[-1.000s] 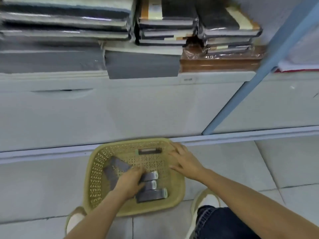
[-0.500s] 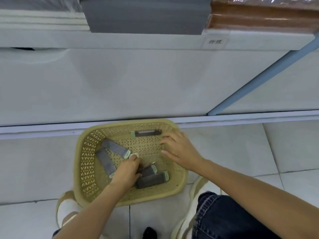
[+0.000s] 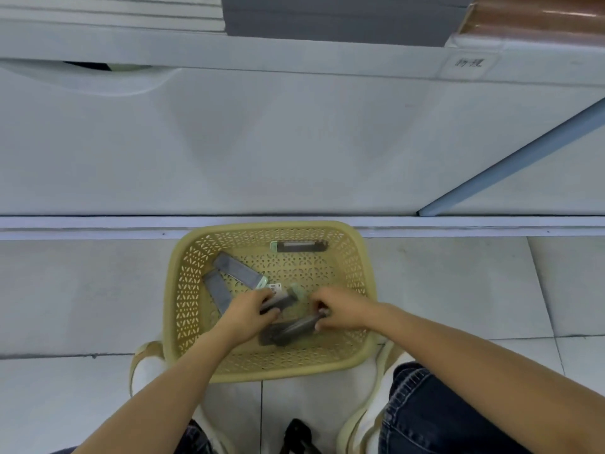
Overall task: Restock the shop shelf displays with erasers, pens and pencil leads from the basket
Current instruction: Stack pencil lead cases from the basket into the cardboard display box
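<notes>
Basket [image 3: 278,373] | right hand [image 3: 343,311] off rim, now grips lead case [image 3: 294,329]

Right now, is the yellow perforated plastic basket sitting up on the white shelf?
No, the yellow perforated plastic basket stands on the pale tiled floor, in front of the white shelf unit.

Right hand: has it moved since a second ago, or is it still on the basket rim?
Yes. The right hand has left the right rim of the basket and moved inward to its near middle, gripping a grey pack.
</notes>
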A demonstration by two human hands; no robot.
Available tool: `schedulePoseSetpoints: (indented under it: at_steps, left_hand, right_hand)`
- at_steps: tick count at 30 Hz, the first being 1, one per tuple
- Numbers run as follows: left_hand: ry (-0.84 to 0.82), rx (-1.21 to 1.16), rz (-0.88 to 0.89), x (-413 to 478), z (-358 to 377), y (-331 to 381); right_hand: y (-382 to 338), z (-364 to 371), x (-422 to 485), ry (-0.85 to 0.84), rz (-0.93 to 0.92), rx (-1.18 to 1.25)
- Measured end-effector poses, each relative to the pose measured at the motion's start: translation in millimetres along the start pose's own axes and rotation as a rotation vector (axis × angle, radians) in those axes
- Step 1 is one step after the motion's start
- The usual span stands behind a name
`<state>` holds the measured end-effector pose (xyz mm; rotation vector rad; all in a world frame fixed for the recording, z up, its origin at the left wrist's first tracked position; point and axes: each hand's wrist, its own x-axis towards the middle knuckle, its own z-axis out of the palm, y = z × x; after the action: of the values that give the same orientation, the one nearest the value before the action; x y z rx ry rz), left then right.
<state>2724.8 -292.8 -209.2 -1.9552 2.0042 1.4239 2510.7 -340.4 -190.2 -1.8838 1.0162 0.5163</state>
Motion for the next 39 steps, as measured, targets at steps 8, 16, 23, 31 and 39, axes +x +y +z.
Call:
schedulePoseSetpoints:
  at_steps: [8,16,23,31,39]
  left_hand:
    - [-0.121,-0.465,0.025,-7,-15,11]
    - [0.01,-0.565,-0.173,-20,-21,-20]
    - [0.079,-0.588,-0.232,-23,-20,-22]
    - [0.139,-0.608,-0.178,-32,-48,9]
    - [0.172,-0.66,0.039,-55,-82,81]
  right_hand:
    - [-11,-30,6,0.184,-0.074,0.351]
    - [-13,9,0,0.207,0.013,0.215]
    - [-20,38,15,0.152,-0.026,-0.287]
    - [-21,-42,-3,0.301,-0.072,0.409]
    - [-56,-109,-64,0.459,-0.244,0.624]
